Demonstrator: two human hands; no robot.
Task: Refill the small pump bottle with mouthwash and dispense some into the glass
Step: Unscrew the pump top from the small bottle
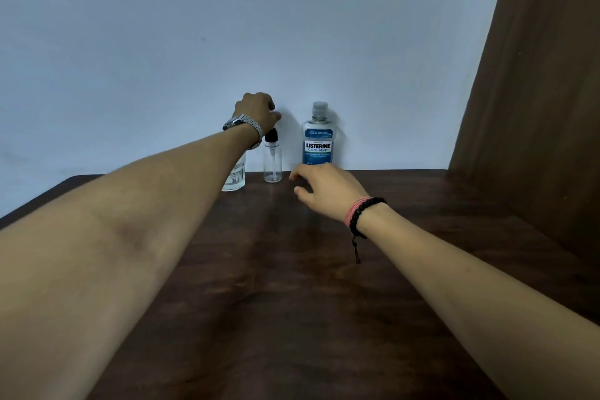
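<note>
Tabletop [292,286] of dark wood spreads wide this side of both hands. Listerine bottle [318,136] stands just beyond the right hand [328,188], fingers loosely spread, holding nothing. Pump bottle [272,157] sits just below the left hand [256,112], its fingers curled; grip unclear. Glass [234,177] stands behind that wrist.

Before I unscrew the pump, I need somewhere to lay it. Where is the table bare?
The table is bare in front of the glass, pump bottle and mouthwash, between the two forearms, and right of the mouthwash toward the curtain. The back edge by the wall is crowded, with both hands there.
</note>
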